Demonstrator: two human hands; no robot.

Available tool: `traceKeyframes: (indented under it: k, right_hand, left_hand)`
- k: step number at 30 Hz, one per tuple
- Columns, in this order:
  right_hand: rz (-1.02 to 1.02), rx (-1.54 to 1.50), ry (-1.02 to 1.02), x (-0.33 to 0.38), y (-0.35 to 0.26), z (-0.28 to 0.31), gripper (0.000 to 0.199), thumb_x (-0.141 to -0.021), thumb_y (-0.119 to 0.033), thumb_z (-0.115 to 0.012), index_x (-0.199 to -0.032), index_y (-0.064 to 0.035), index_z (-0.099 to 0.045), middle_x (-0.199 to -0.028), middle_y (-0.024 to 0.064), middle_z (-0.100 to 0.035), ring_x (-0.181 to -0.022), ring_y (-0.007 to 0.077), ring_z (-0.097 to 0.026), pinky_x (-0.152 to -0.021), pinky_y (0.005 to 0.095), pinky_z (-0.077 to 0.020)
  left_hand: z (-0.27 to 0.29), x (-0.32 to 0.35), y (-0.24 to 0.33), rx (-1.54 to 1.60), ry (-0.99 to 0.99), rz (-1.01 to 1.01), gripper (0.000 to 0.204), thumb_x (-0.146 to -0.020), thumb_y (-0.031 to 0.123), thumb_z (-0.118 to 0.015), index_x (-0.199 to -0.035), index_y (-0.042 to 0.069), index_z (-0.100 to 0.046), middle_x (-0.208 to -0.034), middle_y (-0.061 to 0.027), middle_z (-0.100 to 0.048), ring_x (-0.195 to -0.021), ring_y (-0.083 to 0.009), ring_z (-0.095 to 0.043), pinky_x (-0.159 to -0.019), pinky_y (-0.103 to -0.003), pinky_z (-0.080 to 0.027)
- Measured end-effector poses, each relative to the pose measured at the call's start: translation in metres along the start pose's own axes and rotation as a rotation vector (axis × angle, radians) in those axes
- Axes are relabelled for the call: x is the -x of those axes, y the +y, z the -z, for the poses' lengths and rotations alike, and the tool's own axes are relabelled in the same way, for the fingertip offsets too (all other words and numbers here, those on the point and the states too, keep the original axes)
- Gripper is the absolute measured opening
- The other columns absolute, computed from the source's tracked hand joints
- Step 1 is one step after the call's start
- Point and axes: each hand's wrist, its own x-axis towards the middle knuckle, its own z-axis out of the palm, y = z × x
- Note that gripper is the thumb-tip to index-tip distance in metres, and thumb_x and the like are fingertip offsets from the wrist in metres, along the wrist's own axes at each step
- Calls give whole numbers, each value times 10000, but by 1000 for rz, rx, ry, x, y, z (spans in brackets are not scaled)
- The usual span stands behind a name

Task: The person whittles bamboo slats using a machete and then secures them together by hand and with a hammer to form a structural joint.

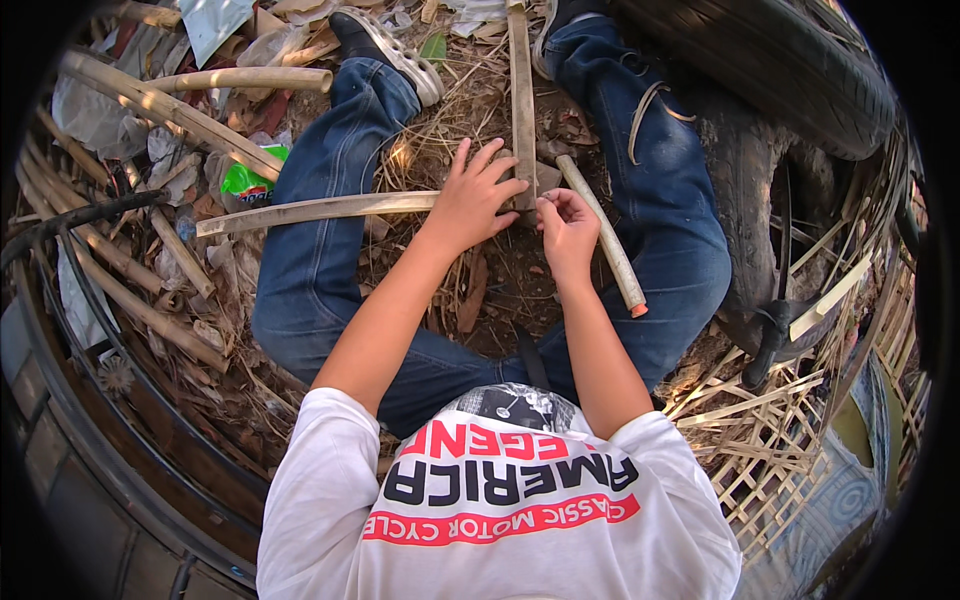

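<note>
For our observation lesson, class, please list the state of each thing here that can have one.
Left hand: open, fingers spread.
Right hand: closed, fingers curled; anything held is hidden.
Pale strip: laid across the left leg.
Long strip: pointing away from the body.
Round stick: lying aslant.
Green packet: crumpled.
Woven lattice: loose-ended.

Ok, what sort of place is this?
Probably an outdoor yard or scrap patch: litter-strewn soil underfoot, a large black tire at upper right, and bamboo poles lying at left.
</note>
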Motion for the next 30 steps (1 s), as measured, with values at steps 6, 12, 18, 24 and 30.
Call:
traceKeyframes:
  k: [6, 12, 18, 24, 30]
  right_hand:
    - [0, 140, -49, -4, 8, -1, 61, -841, -2, -663, -884, 28, -632, -768, -25, -578, -662, 29, -534, -597, 187, -422]
    - [-1, 139, -75, -5, 16, 2, 70, -846, 3, -665, -901, 41, -644, -842, 2, -567, -682, 40, -551, -593, 195, -438]
    - [-30, 67, -86, -6, 19, 2, 90, -848, -6, -672, -929, 29, -655, -902, 19, -576, -717, 68, -595, -585, 212, -481]
    - [-51, 22, -118, -8, 21, 5, 92, -848, -10, -669, -936, 16, -657, -888, 18, -599, -720, 71, -609, -560, 213, -479]
    - [-82, 23, -122, -9, 19, 5, 92, -845, -28, -665, -933, -1, -658, -832, 10, -641, -691, 61, -603, -527, 204, -457]
  left_hand:
    - [-1, 2, -1, 27, 10, 8, 461, -668, 269, -811, -1101, 178, -685, -1262, -58, -547, -1353, -298, -355, -1144, -567, -183]
    - [-5, 2, 1, 78, 62, 31, 403, -689, 279, -779, -1068, 171, -698, -1241, -62, -563, -1348, -305, -361, -1141, -584, -164]
    - [-10, 0, 5, 129, 93, 116, 241, -693, 245, -767, -907, 144, -719, -1184, -59, -598, -1356, -313, -351, -1139, -609, -118]
    - [-12, -2, 11, 129, 138, 144, 203, -681, 219, -776, -861, 144, -718, -1218, -43, -582, -1371, -331, -324, -1134, -628, -94]
    - [-13, -3, 12, 163, 116, 197, 176, -679, 212, -780, -833, 155, -718, -1240, -26, -574, -1390, -333, -291, -1127, -649, -61]
